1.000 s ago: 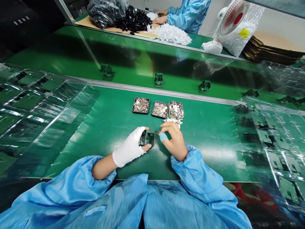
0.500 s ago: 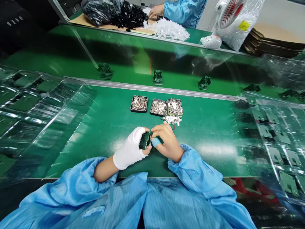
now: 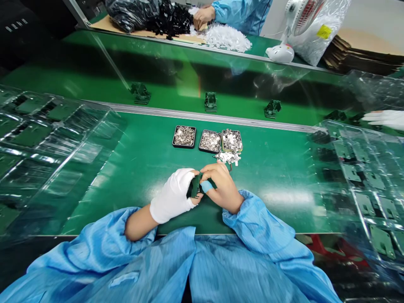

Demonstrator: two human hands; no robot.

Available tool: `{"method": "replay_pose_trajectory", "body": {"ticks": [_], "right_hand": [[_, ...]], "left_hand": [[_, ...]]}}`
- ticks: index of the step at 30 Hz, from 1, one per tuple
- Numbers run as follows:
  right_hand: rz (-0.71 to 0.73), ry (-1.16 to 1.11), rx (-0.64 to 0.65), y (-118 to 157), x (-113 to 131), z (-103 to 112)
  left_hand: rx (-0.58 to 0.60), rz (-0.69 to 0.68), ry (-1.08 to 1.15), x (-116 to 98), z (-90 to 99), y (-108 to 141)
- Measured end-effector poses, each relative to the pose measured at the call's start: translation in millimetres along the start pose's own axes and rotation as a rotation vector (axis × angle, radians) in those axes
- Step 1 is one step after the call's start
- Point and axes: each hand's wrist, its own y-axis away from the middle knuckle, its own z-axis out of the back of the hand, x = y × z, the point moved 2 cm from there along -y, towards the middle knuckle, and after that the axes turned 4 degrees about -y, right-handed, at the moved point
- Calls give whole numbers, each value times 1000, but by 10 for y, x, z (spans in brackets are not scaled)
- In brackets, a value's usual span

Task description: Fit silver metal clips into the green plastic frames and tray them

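My left hand (image 3: 175,195), in a white glove with bare fingertips, is closed around a small green circuit board assembly (image 3: 195,186). The assembly stands tilted between the thumb and fingers, just above the bench. At its right side my right hand (image 3: 221,185), bare with a blue wrap on the thumb, has thumb and fingers pinched together against the board. Whatever sits between those fingertips is hidden. Beyond the hands lie a loose heap of shiny metal pieces (image 3: 229,157) and three small trays of metal parts: a left tray (image 3: 184,146), a middle tray (image 3: 209,149) and a right tray (image 3: 241,145).
Clear plastic trays with green boards flank me, a left stack (image 3: 63,168) and a right stack (image 3: 362,185). Several board assemblies (image 3: 211,102) stand on the green strip behind a metal rail (image 3: 189,115). Across it is a co-worker's hand (image 3: 203,17); a gloved hand (image 3: 385,119) shows far right.
The assembly has turned slightly in my left hand, showing a flatter green face. My right hand stays nearly still. A white-gloved hand has appeared at the right edge, and the co-worker's hand has shifted left.
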Motion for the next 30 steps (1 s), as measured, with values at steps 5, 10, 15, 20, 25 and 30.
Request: {"method": "replay_pose_trajectory", "body": {"ticks": [5, 10, 15, 20, 25, 30], "right_hand": [[-21, -8, 3, 3, 17, -14], [-51, -34, -13, -7, 4, -28], [-77, -24, -67, -11, -19, -47], [-84, -4, -56, 5, 19, -92], [-82, -28, -31, 6, 39, -101], [-89, -39, 1, 8, 42, -96]], "left_hand": [[78, 65, 142, 19, 26, -18], [65, 70, 138, 12, 10, -16], [10, 83, 74, 0, -27, -28], [29, 106, 33, 42, -13, -65], [19, 65, -12, 47, 29, -90], [11, 43, -73, 22, 56, -98]]}}
